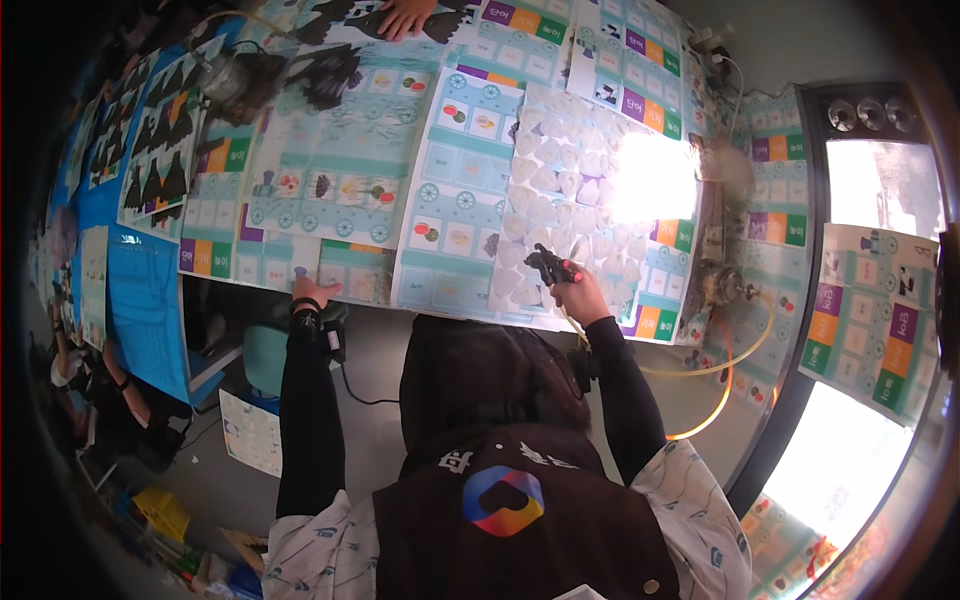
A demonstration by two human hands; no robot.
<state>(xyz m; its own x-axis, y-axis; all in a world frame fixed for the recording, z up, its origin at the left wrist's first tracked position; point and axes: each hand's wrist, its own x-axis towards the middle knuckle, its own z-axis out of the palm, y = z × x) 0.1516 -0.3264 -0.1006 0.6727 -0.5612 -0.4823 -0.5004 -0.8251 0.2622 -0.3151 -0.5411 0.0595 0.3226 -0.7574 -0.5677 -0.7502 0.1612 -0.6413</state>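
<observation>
My right hand (580, 296) is wrapped round a small black spray gun (548, 264) with red parts, held over the table near its front edge. Under and beyond the gun lies a sheet (545, 180) covered with rows of pale, rounded shapes; bright glare washes out its right part. A yellowish hose (574, 325) runs down from my right hand. At the table's front edge, further left, my left hand (316, 291) rests by the printed sheets, thumb and fingers apart, with nothing visible in it.
Printed paper sheets (330, 150) cover the table. At the far side another person's hand (406, 17) lies on a sheet of black shapes. Metal fittings (724, 284) and an orange hose (722, 400) are at the right. A blue-covered table (145, 310) stands left, a green stool (264, 358) below.
</observation>
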